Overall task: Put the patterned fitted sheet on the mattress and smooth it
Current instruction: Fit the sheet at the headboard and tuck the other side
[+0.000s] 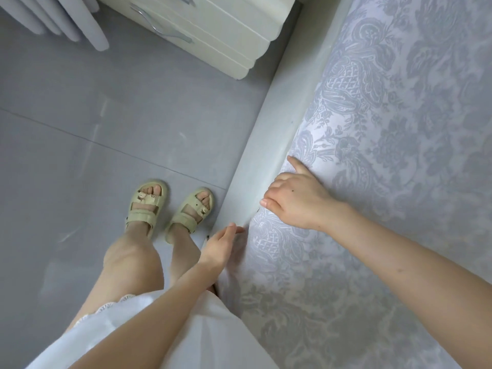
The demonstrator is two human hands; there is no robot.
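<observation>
The patterned fitted sheet [386, 129], white with a grey-blue floral damask print, covers the mattress across the right half of the view. It lies mostly flat, with small wrinkles near the edge. My right hand [295, 198] sits on the mattress's left edge. Its index finger points along the edge, and its other fingers curl down over the sheet-covered side. My left hand [221, 246] is lower, with straight fingers touching the sheet's side where it meets the pale bed frame [266, 129]. The sheet's hem is hidden below the edge.
I stand on a grey tiled floor [106, 115] in beige sandals [146, 203], close against the bed frame. A cream nightstand [213, 30] with metal handles stands at the top, next to the bed. Grey curtain folds [53, 20] hang at the top left.
</observation>
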